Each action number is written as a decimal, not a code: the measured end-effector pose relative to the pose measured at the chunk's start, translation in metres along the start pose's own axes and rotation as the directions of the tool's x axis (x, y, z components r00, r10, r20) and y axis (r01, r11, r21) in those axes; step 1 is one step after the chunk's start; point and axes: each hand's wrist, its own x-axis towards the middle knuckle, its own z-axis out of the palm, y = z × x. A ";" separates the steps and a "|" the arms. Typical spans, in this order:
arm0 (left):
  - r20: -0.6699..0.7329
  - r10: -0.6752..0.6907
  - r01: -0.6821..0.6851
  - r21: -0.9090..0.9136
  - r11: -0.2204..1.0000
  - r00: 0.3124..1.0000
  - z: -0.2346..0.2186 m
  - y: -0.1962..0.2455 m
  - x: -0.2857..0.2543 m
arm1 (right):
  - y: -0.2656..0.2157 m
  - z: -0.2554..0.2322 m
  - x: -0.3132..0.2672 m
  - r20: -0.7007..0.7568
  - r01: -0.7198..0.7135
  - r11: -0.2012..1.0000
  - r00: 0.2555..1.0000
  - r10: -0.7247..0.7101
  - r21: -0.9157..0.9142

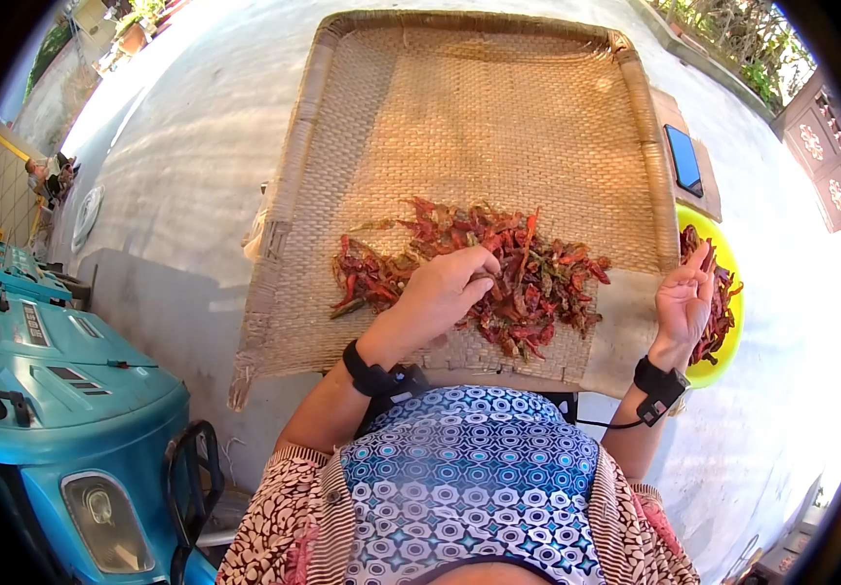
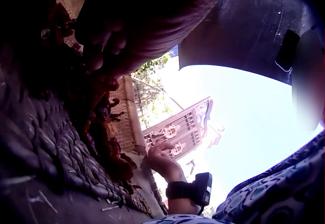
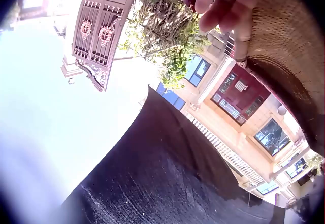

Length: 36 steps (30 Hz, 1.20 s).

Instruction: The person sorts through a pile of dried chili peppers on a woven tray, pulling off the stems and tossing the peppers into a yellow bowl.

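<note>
Dried red chillies [image 1: 537, 283] lie in a loose heap on the near part of a woven bamboo tray [image 1: 498, 107]. My left hand [image 1: 440, 288] reaches into this heap, its thumb and forefinger pinching a dried chilli. In the left wrist view its fingers [image 2: 114, 41] are dark and bent down at the chillies. Over a yellow basin [image 1: 729, 336] on the right, my right hand [image 1: 682, 297] is raised with several fingers bent. A dark red bit [image 3: 191, 2] shows right by its fingers in the right wrist view; I cannot tell whether they hold it.
More dried chillies [image 1: 716, 327] fill the basin beside the tray's right rim. A phone [image 1: 683, 159] lies on cardboard [image 1: 711, 185] there. To the left stands a teal vehicle [image 1: 69, 390]. A seated person [image 1: 47, 178] is farther off, and a carved gate [image 1: 827, 146] is at right.
</note>
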 end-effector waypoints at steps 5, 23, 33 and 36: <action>0.004 -0.095 0.093 -0.215 0.972 0.995 -0.003 0.005 0.003 | 0.025 0.027 -0.016 0.001 -0.154 0.974 0.988 0.156 -0.164; 0.058 -0.149 0.159 -0.417 0.895 0.987 -0.006 0.012 0.002 | 0.163 0.067 -0.075 -0.143 -0.059 -0.155 0.776 0.614 -0.986; 0.019 -0.179 0.165 -0.483 0.860 0.984 -0.005 0.016 0.002 | 0.137 0.057 -0.065 -0.126 -0.119 -0.046 0.869 0.479 -0.992; -0.016 -0.193 0.165 -0.458 0.874 0.981 -0.003 0.006 0.003 | 0.112 0.054 -0.056 -0.100 -0.146 0.134 0.949 0.299 -0.980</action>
